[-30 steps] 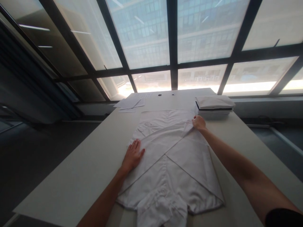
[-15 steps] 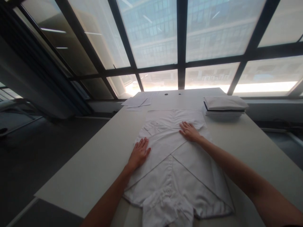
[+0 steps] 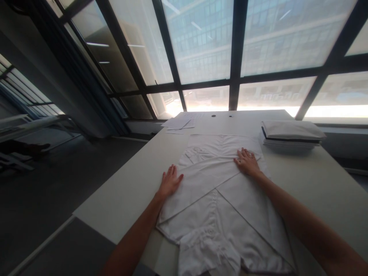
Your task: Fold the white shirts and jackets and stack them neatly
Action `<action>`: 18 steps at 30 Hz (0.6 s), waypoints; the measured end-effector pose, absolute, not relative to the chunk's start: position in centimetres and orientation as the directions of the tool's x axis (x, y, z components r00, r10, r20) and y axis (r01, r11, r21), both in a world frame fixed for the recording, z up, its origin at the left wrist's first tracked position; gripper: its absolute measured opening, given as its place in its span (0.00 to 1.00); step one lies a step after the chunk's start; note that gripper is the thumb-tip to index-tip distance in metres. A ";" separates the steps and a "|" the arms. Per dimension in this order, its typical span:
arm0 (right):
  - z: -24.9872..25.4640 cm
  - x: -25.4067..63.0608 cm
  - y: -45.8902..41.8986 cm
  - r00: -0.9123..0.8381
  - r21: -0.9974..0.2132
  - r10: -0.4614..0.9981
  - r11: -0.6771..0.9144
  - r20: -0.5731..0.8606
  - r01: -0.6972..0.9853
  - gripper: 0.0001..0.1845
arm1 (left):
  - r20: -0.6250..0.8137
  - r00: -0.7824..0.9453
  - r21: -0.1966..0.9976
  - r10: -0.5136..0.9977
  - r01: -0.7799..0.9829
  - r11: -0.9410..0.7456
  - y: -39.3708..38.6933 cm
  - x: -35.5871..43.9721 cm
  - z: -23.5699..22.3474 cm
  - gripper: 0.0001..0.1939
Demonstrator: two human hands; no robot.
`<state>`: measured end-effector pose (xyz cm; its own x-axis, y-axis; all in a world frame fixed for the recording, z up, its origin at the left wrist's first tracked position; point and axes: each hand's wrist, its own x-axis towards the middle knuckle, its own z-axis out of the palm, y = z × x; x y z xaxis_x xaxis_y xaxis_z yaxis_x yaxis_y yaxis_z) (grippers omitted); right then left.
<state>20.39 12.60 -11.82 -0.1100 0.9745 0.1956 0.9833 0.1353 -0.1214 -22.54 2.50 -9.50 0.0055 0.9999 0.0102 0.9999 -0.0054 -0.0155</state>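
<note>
A white shirt (image 3: 201, 195) lies spread on the table, its sleeves folded across the body in overlapping diagonal layers. A gathered strip with small buttons runs down its middle, and a bunched part hangs toward the near edge. At the shirt's left edge rests my left hand (image 3: 170, 181), palm down with fingers stretched out, partly over the tabletop. My right hand (image 3: 247, 162) lies flat on the upper right of the shirt, fingers spread, near creases in the cloth. Neither hand grips anything.
The white table (image 3: 126, 195) reaches toward large windows (image 3: 201, 50). A stack of folded cloth (image 3: 291, 134) with a dark band sits at the back right. Loose paper sheets (image 3: 178, 123) lie at the back left. A dark curtain (image 3: 86, 84) hangs left of the windows.
The view has turned left, so the table and shirt appear further right. My left hand has slid outward to the shirt's left edge. The right hand stays at about the same place on the cloth.
</note>
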 end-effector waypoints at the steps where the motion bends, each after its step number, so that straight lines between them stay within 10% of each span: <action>1: -11.8 20.4 12.6 -0.105 -0.124 0.975 0.131 0.198 0.984 0.36 | 0.000 -0.034 -0.013 0.999 0.999 0.034 2.8 -23.0 -9.2 0.37; 6: -11.6 20.3 12.5 -0.110 -0.128 0.973 0.138 0.203 0.982 0.35 | 0.043 -0.001 0.011 0.999 1.000 0.000 4.1 -20.8 -6.8 0.37; 12: -11.6 20.2 12.5 -0.108 -0.131 0.971 0.138 0.213 0.982 0.35 | -0.036 0.485 0.139 0.874 0.868 -0.476 5.1 -11.5 -5.9 0.32; 18: -11.6 19.9 11.9 0.212 -0.192 0.939 -0.163 0.271 0.968 0.38 | 0.013 0.581 0.139 0.814 0.805 -0.577 4.7 -7.4 -8.0 0.29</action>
